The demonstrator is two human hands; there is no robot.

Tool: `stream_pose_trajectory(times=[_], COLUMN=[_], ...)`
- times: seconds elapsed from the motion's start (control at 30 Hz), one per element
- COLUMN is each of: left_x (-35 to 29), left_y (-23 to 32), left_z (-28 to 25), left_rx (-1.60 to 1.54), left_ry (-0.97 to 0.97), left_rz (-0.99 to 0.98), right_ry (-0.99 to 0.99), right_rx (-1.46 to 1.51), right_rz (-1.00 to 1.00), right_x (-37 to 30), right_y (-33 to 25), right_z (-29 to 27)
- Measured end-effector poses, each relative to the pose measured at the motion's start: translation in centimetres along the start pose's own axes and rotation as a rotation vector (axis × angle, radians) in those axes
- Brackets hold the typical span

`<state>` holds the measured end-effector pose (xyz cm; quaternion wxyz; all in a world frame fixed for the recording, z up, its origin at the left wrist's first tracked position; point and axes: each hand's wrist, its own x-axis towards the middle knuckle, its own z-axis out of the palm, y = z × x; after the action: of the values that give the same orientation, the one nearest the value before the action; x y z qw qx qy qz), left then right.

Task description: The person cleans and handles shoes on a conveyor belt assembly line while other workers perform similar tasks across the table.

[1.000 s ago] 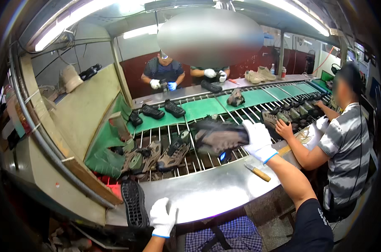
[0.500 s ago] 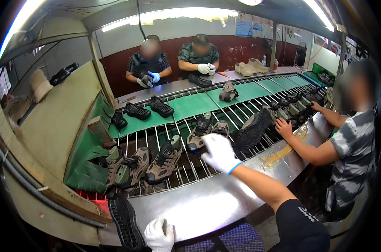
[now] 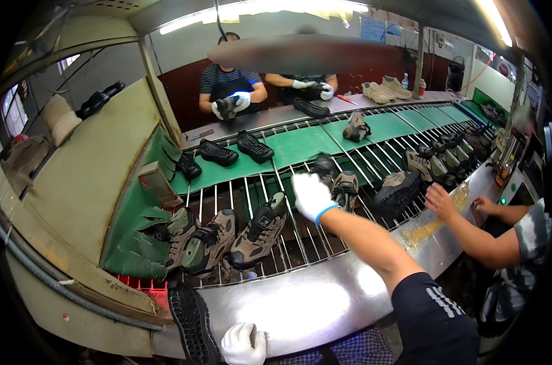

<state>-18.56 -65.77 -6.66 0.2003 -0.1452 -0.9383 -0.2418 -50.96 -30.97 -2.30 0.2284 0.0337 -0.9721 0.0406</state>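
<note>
My right hand (image 3: 315, 196), in a white glove with a blue band at the wrist, reaches over the metal rod rack and is closed on a shoe (image 3: 323, 165). Most of this shoe is hidden behind the glove; a dark, blurred end shows. Just right of it stands another brown-and-black shoe (image 3: 346, 187). At the near edge of the steel ledge (image 3: 288, 304) rests my left hand (image 3: 242, 345), also white-gloved, fingers loosely bent and thumb apart, with nothing visible in it. Beside it lies a black shoe sole (image 3: 192, 322).
Several brown shoes (image 3: 260, 234) stand on the rods to the left. Black soles (image 3: 218, 153) lie on the green belt (image 3: 300, 146). On the right, a co-worker's hands (image 3: 443, 202) hover near a row of shoes. Across the rack, two people handle shoe parts.
My right hand has closed on the shoe and lifted it off the rods. The co-worker's hands on the right have come away from the shoes. My view has shifted slightly.
</note>
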Motion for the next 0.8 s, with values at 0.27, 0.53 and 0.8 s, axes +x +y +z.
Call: stream_pose_trajectory(times=[0.27, 0.53, 0.8], left_x=[-0.3, -1.1, -9.8], left_y=[-0.9, 8.6, 12.6], left_z=[-0.3, 1.3, -0.2], left_rx=[-0.011, -0.619, -1.716], left_ry=[0.077, 0.346, -0.633], left_rz=[-0.004, 0.251, -0.268], right_ry=[0.11, -0.325, -0.329], right_rx=[0.538, 1.138, 1.664], right_rz=[0.13, 0.056, 0.593], right_x=[-4.9, -22.7, -34.8], right_y=[3.2, -3.3, -3.2], right_z=[-21.1, -32.2, -25.2])
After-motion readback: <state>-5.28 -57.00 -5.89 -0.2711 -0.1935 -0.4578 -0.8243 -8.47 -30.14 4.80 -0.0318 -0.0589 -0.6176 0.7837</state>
